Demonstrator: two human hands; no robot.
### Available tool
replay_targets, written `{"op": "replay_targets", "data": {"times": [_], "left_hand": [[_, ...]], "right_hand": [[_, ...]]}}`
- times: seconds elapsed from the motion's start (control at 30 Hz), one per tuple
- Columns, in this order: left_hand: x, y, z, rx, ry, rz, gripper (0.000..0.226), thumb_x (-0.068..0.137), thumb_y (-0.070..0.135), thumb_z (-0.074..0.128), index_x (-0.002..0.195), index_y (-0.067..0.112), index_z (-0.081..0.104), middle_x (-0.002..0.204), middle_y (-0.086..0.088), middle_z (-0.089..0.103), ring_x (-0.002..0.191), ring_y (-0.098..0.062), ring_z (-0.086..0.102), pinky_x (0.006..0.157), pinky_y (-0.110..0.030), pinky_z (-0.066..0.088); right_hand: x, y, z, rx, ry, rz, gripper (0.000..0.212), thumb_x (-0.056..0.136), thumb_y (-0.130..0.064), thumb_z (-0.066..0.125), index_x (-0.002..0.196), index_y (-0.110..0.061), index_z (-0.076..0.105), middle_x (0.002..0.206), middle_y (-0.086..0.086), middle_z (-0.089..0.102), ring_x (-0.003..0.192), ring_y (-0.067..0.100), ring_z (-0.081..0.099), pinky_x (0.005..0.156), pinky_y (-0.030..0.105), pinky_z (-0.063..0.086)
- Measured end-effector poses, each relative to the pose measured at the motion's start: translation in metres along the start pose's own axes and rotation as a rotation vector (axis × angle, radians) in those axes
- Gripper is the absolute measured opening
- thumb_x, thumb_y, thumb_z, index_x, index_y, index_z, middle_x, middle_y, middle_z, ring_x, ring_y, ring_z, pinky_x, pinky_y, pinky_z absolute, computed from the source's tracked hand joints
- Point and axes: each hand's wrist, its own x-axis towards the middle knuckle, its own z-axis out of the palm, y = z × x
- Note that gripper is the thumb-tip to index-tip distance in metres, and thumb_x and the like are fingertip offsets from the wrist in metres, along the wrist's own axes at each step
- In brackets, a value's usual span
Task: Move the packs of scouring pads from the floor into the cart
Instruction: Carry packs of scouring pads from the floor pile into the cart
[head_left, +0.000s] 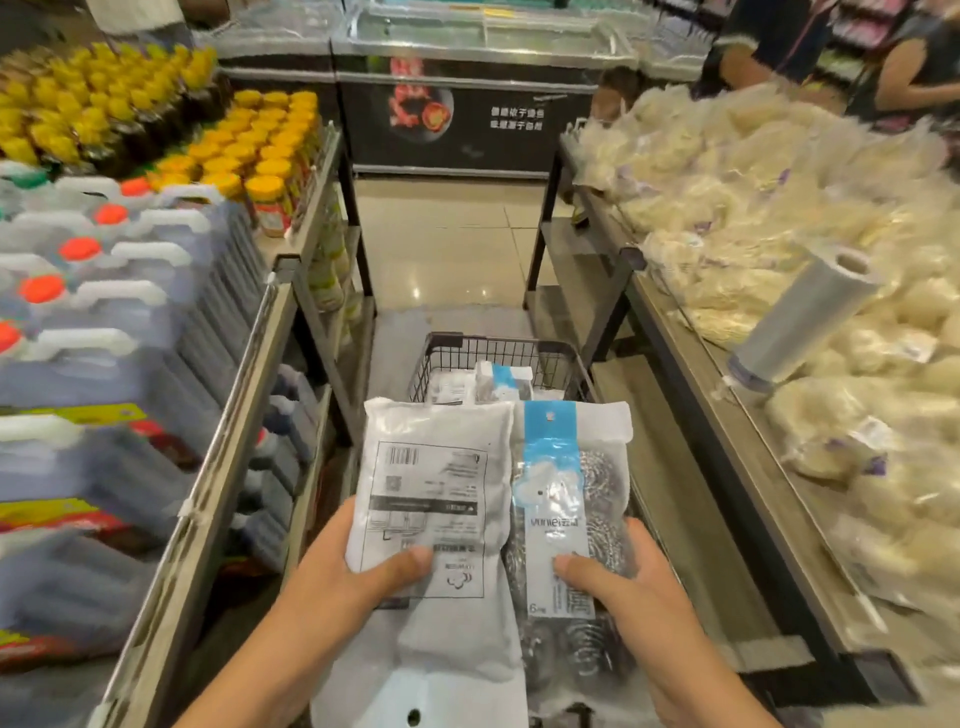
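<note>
Both hands are holding packs of scouring pads side by side in the aisle, directly over the near end of the cart (501, 358). Ahead and below the hands, the cart's wire basket is standing between the two display shelves, its long axis running straight away from the person; a few packs are already lying in its far end (503, 382).

Left hand (340, 569) is gripping the white pack (434, 499), printed back face up, thumb pressing on its lower face and fingers curled beneath. Right hand (631, 577) is gripping the blue-labelled pack (566, 499), steel coils showing through its film, thumb lying on the label strip. Each pack is pointing lengthwise away from the person, in line with the cart, with the two inner edges touching or slightly overlapping. Further packs are showing under the hands at the bottom of the view (431, 691); whether they are resting in the cart or are carried cannot be told.

Judgement: the drop zone is lying forward and down, equally near to either hand. Both forearms are reaching forward at about the same level, wrists roughly straight.
</note>
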Motion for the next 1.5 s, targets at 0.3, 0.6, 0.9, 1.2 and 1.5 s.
{"op": "replay_targets", "data": {"times": [0.3, 0.6, 0.9, 1.2, 1.5], "left_hand": [[0.157, -0.009, 0.015, 0.048, -0.011, -0.107, 0.056, 0.084, 0.008, 0.082, 0.131, 0.031, 0.061, 0.118, 0.005, 0.079, 0.110, -0.015, 0.075, 0.101, -0.043, 0.055], [0.357, -0.028, 0.040, 0.053, -0.022, -0.026, 0.042, 0.089, 0.008, 0.077, 0.127, 0.023, 0.067, 0.111, 0.001, 0.081, 0.098, -0.019, 0.079, 0.074, -0.026, 0.063], [0.475, -0.100, 0.046, 0.163, 0.069, -0.074, 0.036, 0.093, 0.005, 0.073, 0.126, 0.017, 0.065, 0.112, -0.007, 0.080, 0.075, -0.010, 0.076, 0.047, -0.015, 0.050], [0.498, -0.132, 0.056, 0.279, 0.108, -0.153, 0.042, 0.092, 0.016, 0.079, 0.121, 0.033, 0.055, 0.108, 0.013, 0.074, 0.095, -0.004, 0.069, 0.083, -0.030, 0.055], [0.495, -0.144, 0.080, 0.467, 0.205, -0.091, 0.059, 0.084, 0.034, 0.085, 0.121, 0.038, 0.040, 0.118, 0.013, 0.069, 0.108, -0.015, 0.068, 0.096, -0.040, 0.056]], "right_hand": [[0.143, -0.011, -0.008, -0.059, 0.127, 0.059, 0.038, 0.082, -0.003, 0.083, 0.110, -0.021, 0.063, 0.084, -0.009, 0.080, 0.080, 0.018, 0.078, 0.082, 0.042, 0.058], [0.350, -0.006, -0.015, -0.130, 0.255, -0.191, 0.030, 0.082, -0.016, 0.076, 0.102, -0.037, 0.066, 0.096, -0.011, 0.079, 0.090, 0.019, 0.077, 0.086, 0.049, 0.061], [0.469, 0.053, 0.006, -0.211, 0.279, -0.062, 0.025, 0.088, -0.020, 0.073, 0.106, -0.032, 0.061, 0.092, -0.018, 0.067, 0.088, 0.010, 0.067, 0.069, 0.027, 0.050], [0.486, 0.080, 0.006, -0.284, 0.410, 0.097, 0.034, 0.091, -0.035, 0.068, 0.120, -0.027, 0.051, 0.105, -0.005, 0.067, 0.087, 0.014, 0.064, 0.070, 0.033, 0.050], [0.494, 0.095, 0.029, -0.652, 0.627, 0.029, 0.056, 0.097, -0.035, 0.063, 0.146, -0.018, 0.041, 0.135, 0.012, 0.065, 0.122, 0.037, 0.062, 0.099, 0.054, 0.053]]}}
